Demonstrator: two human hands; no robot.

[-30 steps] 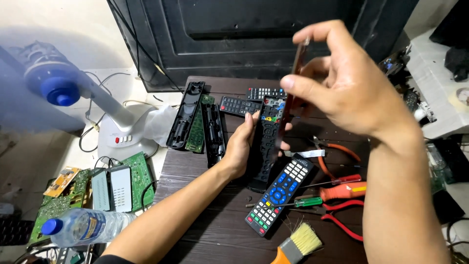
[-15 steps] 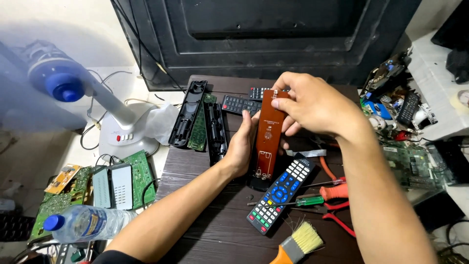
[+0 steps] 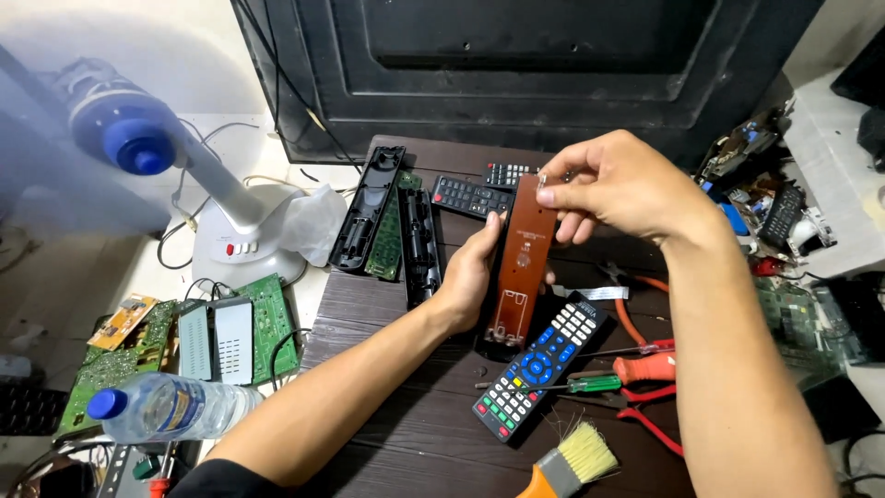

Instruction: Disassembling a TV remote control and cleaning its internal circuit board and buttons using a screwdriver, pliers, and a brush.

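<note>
A long brown circuit board lies over a black remote shell on the dark wooden table. My right hand pinches the board's far end between thumb and fingers. My left hand grips the shell and the board's left edge from the side. A whole black remote with coloured buttons lies just to the right of the board.
Open remote halves and a green board lie at the table's back left, with two more remotes behind my hands. Screwdrivers, red pliers and a brush sit front right. A fan, circuit boards and a water bottle are at the left.
My right hand has brought the brown board down from in the air and laid it onto the shell held by my left hand.
</note>
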